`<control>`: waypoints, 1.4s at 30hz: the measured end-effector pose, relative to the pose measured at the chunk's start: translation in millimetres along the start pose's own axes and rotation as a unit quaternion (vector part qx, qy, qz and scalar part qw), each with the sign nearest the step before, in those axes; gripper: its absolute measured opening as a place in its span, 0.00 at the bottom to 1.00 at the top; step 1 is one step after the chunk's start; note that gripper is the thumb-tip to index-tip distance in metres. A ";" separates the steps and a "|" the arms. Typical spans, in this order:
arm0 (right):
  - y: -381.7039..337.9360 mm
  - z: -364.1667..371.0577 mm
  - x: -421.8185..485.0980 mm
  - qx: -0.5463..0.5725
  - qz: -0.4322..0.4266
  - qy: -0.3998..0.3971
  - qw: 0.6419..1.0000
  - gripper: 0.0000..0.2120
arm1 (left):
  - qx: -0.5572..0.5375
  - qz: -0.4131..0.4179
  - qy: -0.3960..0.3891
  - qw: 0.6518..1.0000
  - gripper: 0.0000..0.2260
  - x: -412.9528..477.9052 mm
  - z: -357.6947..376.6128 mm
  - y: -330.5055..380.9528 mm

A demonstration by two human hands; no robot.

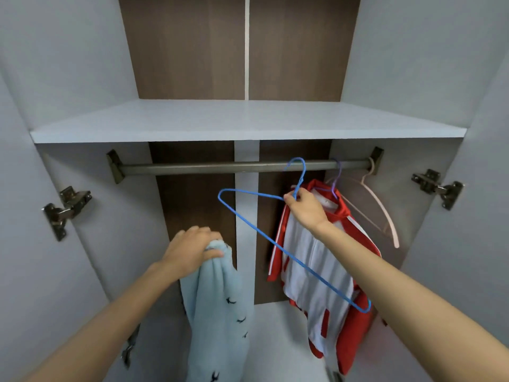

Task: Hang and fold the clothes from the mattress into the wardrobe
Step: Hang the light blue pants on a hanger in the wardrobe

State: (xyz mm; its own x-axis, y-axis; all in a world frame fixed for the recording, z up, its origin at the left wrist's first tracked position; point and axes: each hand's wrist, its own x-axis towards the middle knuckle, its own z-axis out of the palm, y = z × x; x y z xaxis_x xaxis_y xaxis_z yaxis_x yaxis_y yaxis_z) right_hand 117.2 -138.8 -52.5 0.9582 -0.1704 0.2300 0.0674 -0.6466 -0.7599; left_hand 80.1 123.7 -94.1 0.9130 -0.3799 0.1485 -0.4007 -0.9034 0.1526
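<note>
Hanger [256, 193], blue wire, pinched by right hand [305, 209], left hand [190, 249] clutching soft pale-blue garment [220, 312]

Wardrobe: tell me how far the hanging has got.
Done: a red and white jacket hangs on a purple hanger from the rail. In hand: the right hand grips a blue hanger, hook at the rail; the left hand holds a light blue garment. Left: that garment is not yet on a hanger. A pink hanger hangs bare. The mattress is out of view.

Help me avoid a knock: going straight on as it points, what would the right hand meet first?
Probably the grey metal hanging rod, just above the right hand gripping the blue wire hanger; depth is unclear.
</note>
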 end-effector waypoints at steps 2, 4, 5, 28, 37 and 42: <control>-0.5 -15.7 -38.5 0.008 -0.002 0.006 1.000 0.09 | -0.013 0.024 0.027 0.999 0.09 -25.9 0.4 14.0; -5.4 -34.9 -85.1 -0.002 -0.012 0.021 1.000 0.11 | -0.067 0.063 0.073 0.993 0.07 -55.8 -0.1 26.3; -5.8 -45.5 -108.7 -0.011 -0.015 0.034 0.999 0.12 | -0.106 0.082 0.082 0.988 0.06 -69.4 0.6 34.6; 34.0 -260.5 -514.7 -0.213 0.192 0.105 0.952 0.15 | -0.338 0.271 -0.027 0.901 0.18 -281.0 16.5 285.6; 73.2 -359.0 -641.5 -0.058 0.205 0.104 0.972 0.11 | -0.436 0.165 -0.025 0.884 0.27 -345.8 24.1 417.0; 96.7 -350.8 -682.9 -0.074 0.220 0.068 0.970 0.12 | -0.473 0.147 -0.037 0.868 0.23 -383.7 22.2 468.0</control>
State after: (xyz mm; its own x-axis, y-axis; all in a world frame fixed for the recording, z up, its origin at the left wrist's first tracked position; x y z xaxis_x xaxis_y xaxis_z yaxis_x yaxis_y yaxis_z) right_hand -628.2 -345.7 -69.7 0.8386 -0.5446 -0.0119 -0.3910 -0.5866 -0.7092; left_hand -456.1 -157.7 -101.3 0.7487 -0.6099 0.2597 -0.4689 -0.2103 0.8578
